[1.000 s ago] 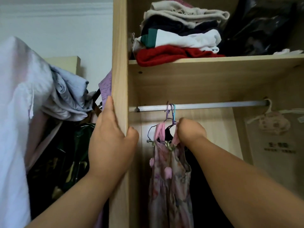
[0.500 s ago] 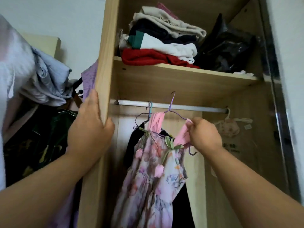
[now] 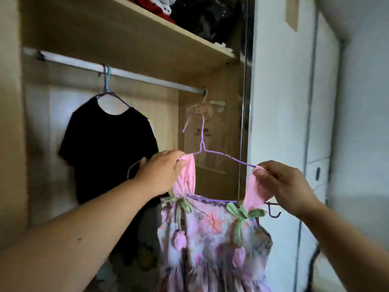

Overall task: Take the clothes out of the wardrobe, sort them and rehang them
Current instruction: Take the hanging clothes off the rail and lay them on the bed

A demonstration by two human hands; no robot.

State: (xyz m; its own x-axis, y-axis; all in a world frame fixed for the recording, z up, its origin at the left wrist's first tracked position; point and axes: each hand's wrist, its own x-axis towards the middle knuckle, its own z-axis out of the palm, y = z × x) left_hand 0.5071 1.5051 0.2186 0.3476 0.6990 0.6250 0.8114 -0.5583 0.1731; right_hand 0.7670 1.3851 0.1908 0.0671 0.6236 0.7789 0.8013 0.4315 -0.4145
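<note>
Floral dress (image 3: 210, 239) on its purple hanger (image 3: 219, 153) is now off the rail (image 3: 134, 75), at 5 o'clock. Left hand (image 3: 162, 171), gone from the wardrobe edge, and right hand (image 3: 282, 184) each pinch a pink strap (image 3: 187, 175). Black T-shirt (image 3: 109, 148) remains hung.

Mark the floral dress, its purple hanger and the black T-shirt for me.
floral dress (image 3: 212, 245), head view, on the printed bodice.
purple hanger (image 3: 203, 147), head view, on the twist below its hook.
black T-shirt (image 3: 107, 148), head view, mid-chest.

Floral pink-strapped dress (image 3: 212, 245) on purple hanger (image 3: 219, 153)

Left hand (image 3: 162, 171), right hand (image 3: 282, 182) pinch pink straps of floral dress (image 3: 210, 245) on purple hanger (image 3: 212, 153).
</note>
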